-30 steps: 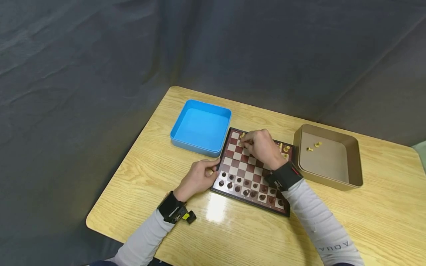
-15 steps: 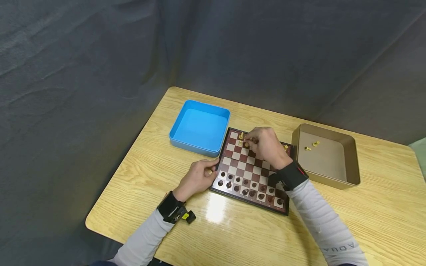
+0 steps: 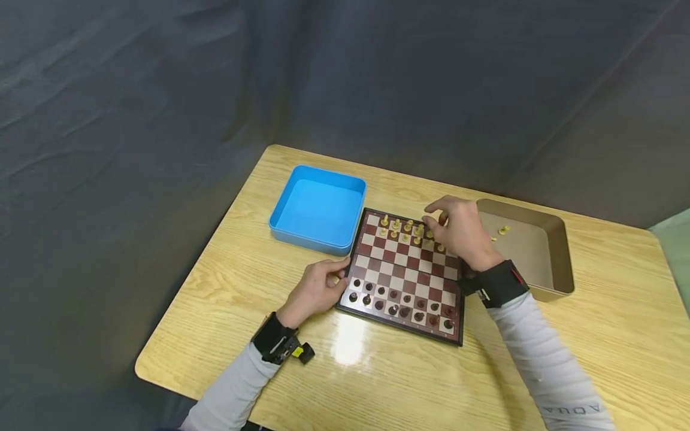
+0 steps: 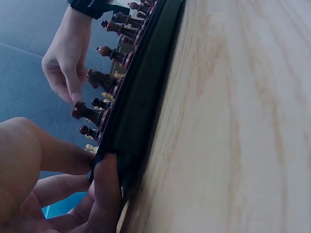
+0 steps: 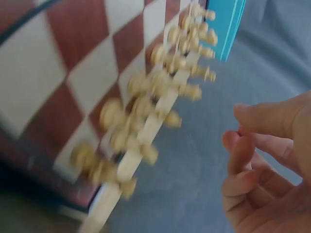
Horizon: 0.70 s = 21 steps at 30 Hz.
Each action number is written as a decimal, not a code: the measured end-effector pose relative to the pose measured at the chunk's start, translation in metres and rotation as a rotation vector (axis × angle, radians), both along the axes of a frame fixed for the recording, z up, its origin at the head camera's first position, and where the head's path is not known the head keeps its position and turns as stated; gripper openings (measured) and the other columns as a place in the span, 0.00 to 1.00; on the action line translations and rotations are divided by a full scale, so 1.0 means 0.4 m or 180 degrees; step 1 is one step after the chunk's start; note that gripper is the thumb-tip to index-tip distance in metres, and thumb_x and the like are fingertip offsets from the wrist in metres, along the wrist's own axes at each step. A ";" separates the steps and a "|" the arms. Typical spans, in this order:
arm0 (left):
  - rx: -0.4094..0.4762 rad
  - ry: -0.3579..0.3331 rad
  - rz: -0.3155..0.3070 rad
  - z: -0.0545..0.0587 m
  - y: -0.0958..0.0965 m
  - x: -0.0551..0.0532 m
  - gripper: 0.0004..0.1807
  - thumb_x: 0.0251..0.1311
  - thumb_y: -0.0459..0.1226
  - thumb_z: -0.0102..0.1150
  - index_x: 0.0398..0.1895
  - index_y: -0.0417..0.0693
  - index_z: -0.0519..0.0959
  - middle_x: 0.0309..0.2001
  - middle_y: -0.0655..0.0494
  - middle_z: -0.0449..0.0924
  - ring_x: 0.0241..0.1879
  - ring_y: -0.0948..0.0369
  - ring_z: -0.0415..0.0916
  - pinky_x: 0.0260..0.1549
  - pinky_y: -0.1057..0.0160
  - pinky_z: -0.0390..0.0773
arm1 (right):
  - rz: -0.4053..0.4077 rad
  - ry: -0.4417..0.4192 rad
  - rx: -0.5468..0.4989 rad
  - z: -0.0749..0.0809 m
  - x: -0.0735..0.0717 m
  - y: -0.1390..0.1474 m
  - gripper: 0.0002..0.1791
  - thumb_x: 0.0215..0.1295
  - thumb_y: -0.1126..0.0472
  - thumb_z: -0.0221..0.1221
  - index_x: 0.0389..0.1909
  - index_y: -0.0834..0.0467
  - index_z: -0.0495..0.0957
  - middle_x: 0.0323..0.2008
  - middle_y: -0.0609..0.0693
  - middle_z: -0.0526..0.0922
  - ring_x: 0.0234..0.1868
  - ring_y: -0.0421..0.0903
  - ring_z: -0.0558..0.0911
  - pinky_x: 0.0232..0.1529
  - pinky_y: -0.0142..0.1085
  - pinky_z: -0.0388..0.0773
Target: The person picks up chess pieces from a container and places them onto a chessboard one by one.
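A magnetic-looking chessboard [image 3: 401, 272] lies on the table in the head view. Yellowish chess pieces [image 3: 408, 226] stand in rows at its far side, dark brown ones [image 3: 404, 311] along its near side. My left hand [image 3: 318, 287] pinches the board's left edge between thumb and fingers; in the left wrist view a dark rook [image 4: 90, 112] stands just beyond those fingers. Above the far right part of the board is my right hand [image 3: 460, 230], covering some yellowish pieces there. The right wrist view shows its thumb and index finger parted, with nothing between them.
At the right stands a tan box [image 3: 560, 254], partly behind my right hand, with a yellowish chess piece [image 3: 504, 230] and another partly hidden one inside. A blue box [image 3: 318, 206] sits beyond the board's left side. Dark cloth [image 3: 409, 90] hangs behind the table.
My right hand has moved right, from the far left pieces toward the tan box, and its fingers have spread, uncovering the yellowish rows. The left hand keeps its hold on the board's edge.
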<state>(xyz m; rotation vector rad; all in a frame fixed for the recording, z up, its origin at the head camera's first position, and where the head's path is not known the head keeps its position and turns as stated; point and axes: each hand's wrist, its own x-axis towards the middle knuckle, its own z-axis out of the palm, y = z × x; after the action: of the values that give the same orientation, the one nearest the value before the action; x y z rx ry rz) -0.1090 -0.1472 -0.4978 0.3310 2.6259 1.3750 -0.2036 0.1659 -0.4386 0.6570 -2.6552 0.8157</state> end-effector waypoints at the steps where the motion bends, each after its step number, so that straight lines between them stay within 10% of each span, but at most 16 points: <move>1: 0.0005 -0.0006 0.0000 0.000 0.000 0.000 0.28 0.63 0.33 0.65 0.68 0.40 0.78 0.41 0.55 0.83 0.21 0.67 0.73 0.19 0.67 0.77 | -0.0044 0.0080 0.0008 0.001 -0.001 0.011 0.10 0.64 0.68 0.65 0.44 0.68 0.87 0.37 0.63 0.86 0.23 0.47 0.76 0.19 0.37 0.66; 8: 0.0032 0.0037 0.0022 0.001 -0.005 0.001 0.28 0.62 0.32 0.65 0.67 0.39 0.78 0.42 0.54 0.85 0.21 0.66 0.73 0.19 0.67 0.78 | -0.0362 0.0284 -0.0070 0.020 -0.005 0.078 0.11 0.65 0.68 0.64 0.46 0.70 0.86 0.37 0.63 0.84 0.27 0.52 0.78 0.27 0.40 0.69; 21: 0.0023 0.0022 -0.0009 0.001 0.003 0.004 0.27 0.63 0.33 0.65 0.67 0.40 0.78 0.41 0.54 0.83 0.21 0.65 0.72 0.18 0.67 0.76 | -0.0942 -0.0261 0.0019 0.020 0.013 0.204 0.18 0.69 0.62 0.60 0.54 0.68 0.83 0.52 0.66 0.79 0.42 0.63 0.81 0.34 0.54 0.76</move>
<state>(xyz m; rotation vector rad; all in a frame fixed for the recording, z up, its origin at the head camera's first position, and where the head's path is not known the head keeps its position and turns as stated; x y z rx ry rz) -0.1075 -0.1458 -0.4975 0.3409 2.6255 1.3854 -0.1986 0.2476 -0.4307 0.2256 -2.7372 0.7636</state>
